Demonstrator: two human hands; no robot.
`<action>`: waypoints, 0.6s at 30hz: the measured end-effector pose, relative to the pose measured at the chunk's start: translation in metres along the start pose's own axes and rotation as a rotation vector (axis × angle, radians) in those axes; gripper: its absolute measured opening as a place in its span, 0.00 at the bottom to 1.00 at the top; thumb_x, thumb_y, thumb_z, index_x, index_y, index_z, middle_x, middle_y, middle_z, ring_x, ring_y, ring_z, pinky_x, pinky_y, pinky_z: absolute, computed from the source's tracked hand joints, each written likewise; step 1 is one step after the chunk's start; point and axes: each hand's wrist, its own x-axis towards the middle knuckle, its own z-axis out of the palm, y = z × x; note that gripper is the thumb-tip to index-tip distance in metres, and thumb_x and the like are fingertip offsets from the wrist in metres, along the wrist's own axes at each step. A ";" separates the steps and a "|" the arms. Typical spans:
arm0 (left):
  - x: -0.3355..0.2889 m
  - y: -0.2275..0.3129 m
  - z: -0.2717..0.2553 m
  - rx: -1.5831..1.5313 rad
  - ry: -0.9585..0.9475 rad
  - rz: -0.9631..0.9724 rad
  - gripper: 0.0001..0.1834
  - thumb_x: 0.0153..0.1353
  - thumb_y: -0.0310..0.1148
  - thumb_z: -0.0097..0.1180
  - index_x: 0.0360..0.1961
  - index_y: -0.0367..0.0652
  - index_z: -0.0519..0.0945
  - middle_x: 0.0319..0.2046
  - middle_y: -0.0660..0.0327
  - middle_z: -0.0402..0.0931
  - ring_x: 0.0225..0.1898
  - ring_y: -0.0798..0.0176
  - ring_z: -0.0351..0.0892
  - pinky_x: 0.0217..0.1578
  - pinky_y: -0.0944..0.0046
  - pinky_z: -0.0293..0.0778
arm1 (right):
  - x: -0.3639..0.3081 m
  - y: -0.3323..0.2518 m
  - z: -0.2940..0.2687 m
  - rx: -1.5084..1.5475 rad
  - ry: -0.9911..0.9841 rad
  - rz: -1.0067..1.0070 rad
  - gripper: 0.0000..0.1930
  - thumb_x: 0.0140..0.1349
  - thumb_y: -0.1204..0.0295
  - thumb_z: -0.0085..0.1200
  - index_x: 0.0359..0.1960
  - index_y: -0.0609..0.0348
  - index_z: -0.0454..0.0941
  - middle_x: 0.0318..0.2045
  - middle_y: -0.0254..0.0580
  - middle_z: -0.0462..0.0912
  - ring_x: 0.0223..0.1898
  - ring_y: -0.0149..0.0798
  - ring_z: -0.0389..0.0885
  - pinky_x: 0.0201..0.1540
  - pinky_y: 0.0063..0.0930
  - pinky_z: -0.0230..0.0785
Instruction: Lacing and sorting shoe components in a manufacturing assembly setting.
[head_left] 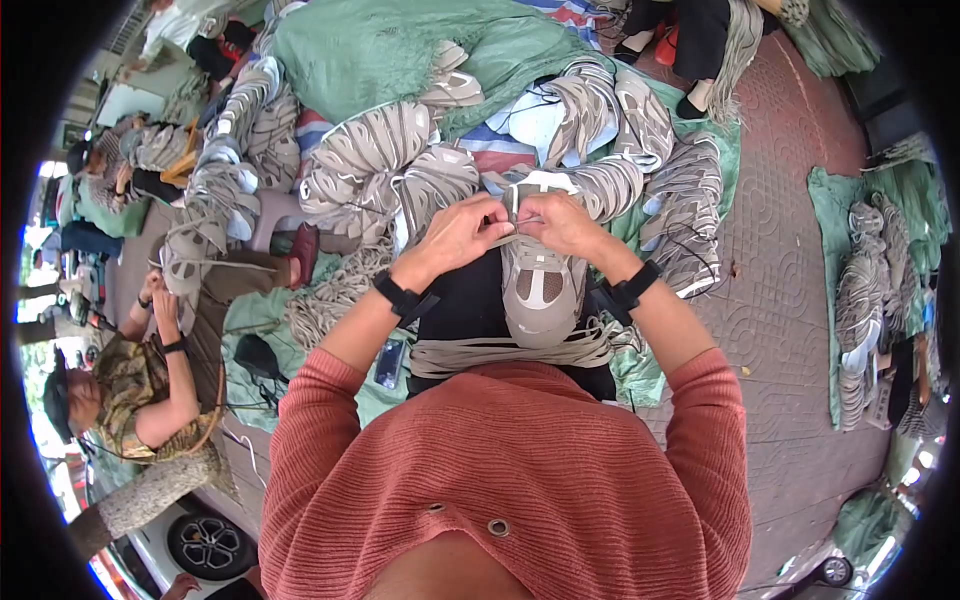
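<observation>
Two hands meeting over a beige shoe (541, 285) resting on the lap, toe toward the body, steadied for lacing. Left hand (462, 235) and right hand (560, 222) both curled nearly closed, fingertips pinching a lace (527, 218) at the shoe's upper eyelets. Loose laces (500, 352) draped across the lap, within reach. More matching shoes (400, 160) heaped ahead on green cloth (370, 50).

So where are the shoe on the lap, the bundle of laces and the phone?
grey shoe (541, 290), head view, on its mesh toe.
bundle of laces (500, 355), head view, on the strands across the lap.
phone (389, 362), head view, on its screen.
</observation>
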 end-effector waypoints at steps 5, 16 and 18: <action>-0.015 0.005 -0.008 0.304 -0.069 0.247 0.11 0.44 0.31 0.61 0.29 0.42 0.72 0.32 0.59 0.65 0.41 0.55 0.66 0.43 0.58 0.65 | -0.004 -0.004 -0.042 0.914 -0.258 0.402 0.07 0.54 0.74 0.54 0.32 0.66 0.76 0.24 0.32 0.75 0.22 0.23 0.67 0.24 0.17 0.59; 0.003 0.003 0.007 0.091 0.376 0.246 0.06 0.49 0.23 0.51 0.31 0.36 0.72 0.30 0.55 0.69 0.35 0.50 0.68 0.37 0.57 0.64 | -0.109 0.072 -0.185 1.724 0.970 0.465 0.06 0.59 0.77 0.40 0.31 0.67 0.70 0.53 0.55 0.71 0.16 0.25 0.60 0.18 0.17 0.50; 0.009 0.004 0.017 -0.015 0.334 0.252 0.04 0.50 0.23 0.51 0.29 0.36 0.73 0.30 0.56 0.69 0.35 0.51 0.67 0.37 0.58 0.64 | -0.164 0.111 -0.224 1.510 1.088 0.397 0.07 0.61 0.77 0.37 0.32 0.67 0.67 0.52 0.55 0.72 0.19 0.24 0.66 0.17 0.17 0.50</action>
